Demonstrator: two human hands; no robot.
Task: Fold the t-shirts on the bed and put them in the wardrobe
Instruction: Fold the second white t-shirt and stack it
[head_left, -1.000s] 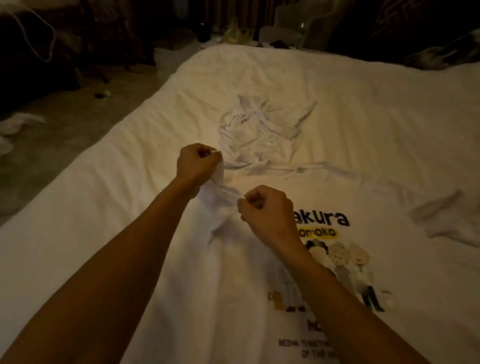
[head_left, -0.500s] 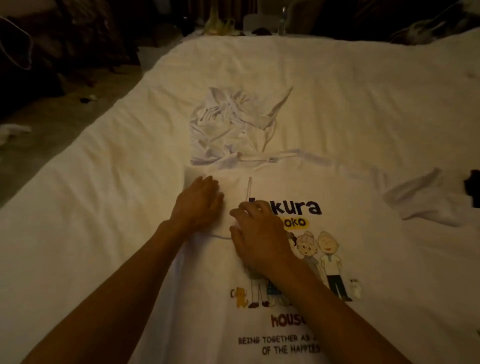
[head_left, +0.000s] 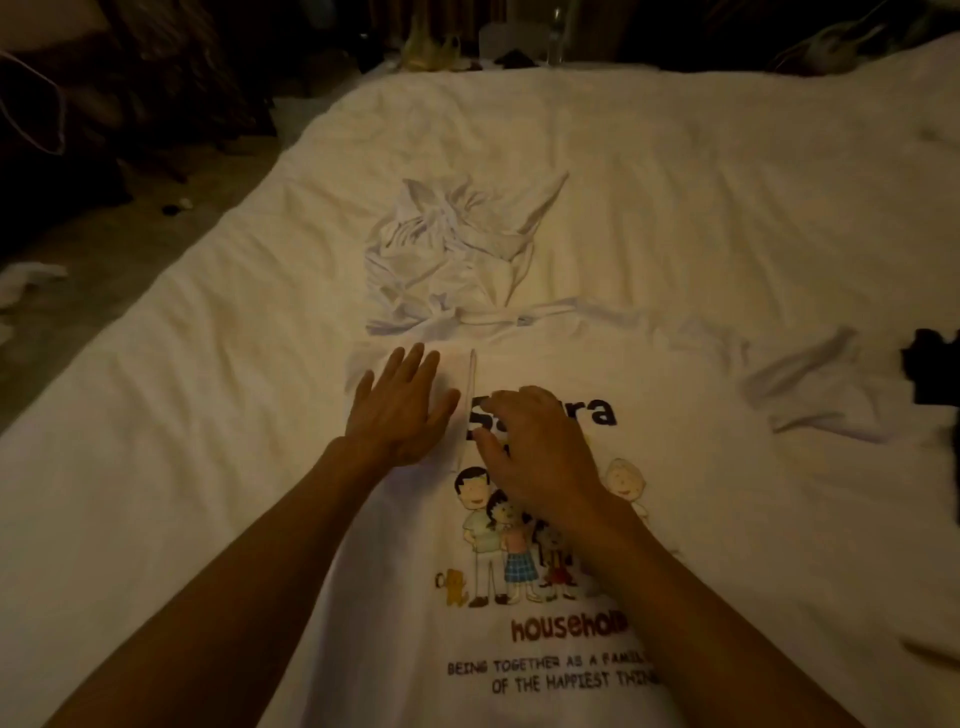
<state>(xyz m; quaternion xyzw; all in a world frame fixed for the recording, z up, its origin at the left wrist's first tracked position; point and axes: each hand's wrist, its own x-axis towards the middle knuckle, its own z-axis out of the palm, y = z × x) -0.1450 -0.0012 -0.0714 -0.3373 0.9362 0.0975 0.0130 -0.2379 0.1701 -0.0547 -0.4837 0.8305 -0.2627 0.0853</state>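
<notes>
White bed (head_left: 675, 182) fills the view, with dim floor (head_left: 104, 249) at 9 o'clock. Printed t-shirt (head_left: 405, 623) lies spread print-up from centre toward 6 o'clock, one side folded inward to a straight edge. Left hand (head_left: 402, 410) presses flat on the folded part, fingers straight. Right hand (head_left: 540, 457), palm down at 3 o'clock of that edge, rests on the lettering with fingers loosely bent, gripping nothing. Crumpled t-shirt (head_left: 447, 260) lies at 12 o'clock of both hands. Dark object (head_left: 935, 369), unidentifiable, sits at the 3 o'clock margin.
</notes>
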